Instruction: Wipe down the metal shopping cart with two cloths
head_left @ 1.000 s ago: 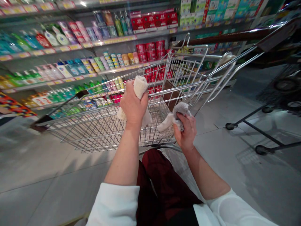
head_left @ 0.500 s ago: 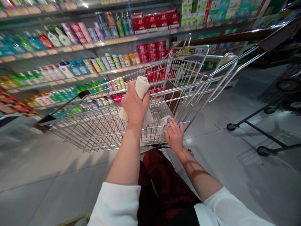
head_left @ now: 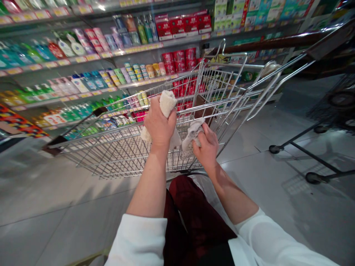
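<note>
A wire shopping cart (head_left: 116,147) stands sideways in front of my knees. My left hand (head_left: 158,120) is closed around a cream cloth (head_left: 168,102), at the cart's near top rail; one end pokes out above the fist and the rest hangs below it. Lower and to the right, my right hand (head_left: 207,146) grips a greyish-white rag (head_left: 192,133) against the cart's near side. The rag is bunched at the fingers and its lower part drapes over the wires. My right fingertips are partly hidden in its folds.
Behind the cart, store shelves (head_left: 133,48) carry bottles, red boxes (head_left: 180,27) and red tubs (head_left: 179,61). The cart's brown handle (head_left: 266,42) rises at the upper right. A second wheeled cart (head_left: 313,155) stands on the tiled floor at the right.
My right hand has moved slightly up with the grey rag, and its fingers have curled in from a flatter pose. My left hand with the cream cloth has barely moved.
</note>
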`<state>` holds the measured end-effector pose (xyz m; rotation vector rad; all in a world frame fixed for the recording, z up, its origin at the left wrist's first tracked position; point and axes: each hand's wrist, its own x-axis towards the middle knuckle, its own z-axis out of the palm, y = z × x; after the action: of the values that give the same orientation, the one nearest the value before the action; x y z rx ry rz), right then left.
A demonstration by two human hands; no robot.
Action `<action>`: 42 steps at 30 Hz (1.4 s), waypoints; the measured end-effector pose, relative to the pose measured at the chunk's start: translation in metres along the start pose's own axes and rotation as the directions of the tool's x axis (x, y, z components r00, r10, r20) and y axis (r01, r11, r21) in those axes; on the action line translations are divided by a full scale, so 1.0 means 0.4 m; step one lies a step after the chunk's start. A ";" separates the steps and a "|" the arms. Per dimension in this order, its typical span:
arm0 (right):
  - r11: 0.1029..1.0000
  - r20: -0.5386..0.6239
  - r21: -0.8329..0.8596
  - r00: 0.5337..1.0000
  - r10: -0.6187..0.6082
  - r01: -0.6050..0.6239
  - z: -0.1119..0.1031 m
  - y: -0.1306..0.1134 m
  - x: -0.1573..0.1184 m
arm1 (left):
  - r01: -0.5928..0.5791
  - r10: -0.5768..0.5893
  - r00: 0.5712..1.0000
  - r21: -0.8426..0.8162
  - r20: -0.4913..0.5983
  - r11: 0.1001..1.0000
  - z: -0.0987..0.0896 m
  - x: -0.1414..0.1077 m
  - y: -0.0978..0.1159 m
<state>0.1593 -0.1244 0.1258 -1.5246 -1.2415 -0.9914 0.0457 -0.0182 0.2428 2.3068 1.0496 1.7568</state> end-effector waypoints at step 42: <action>0.988 0.226 0.132 0.967 -0.114 0.085 0.026 -0.031 -0.139 | 0.113 -0.104 0.988 0.081 -0.112 0.990 -0.142 0.019 -0.212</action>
<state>0.1380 -0.1277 0.0720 -1.5274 -1.5286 -0.8002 -0.0433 0.0314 0.2324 2.1770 1.2689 1.8460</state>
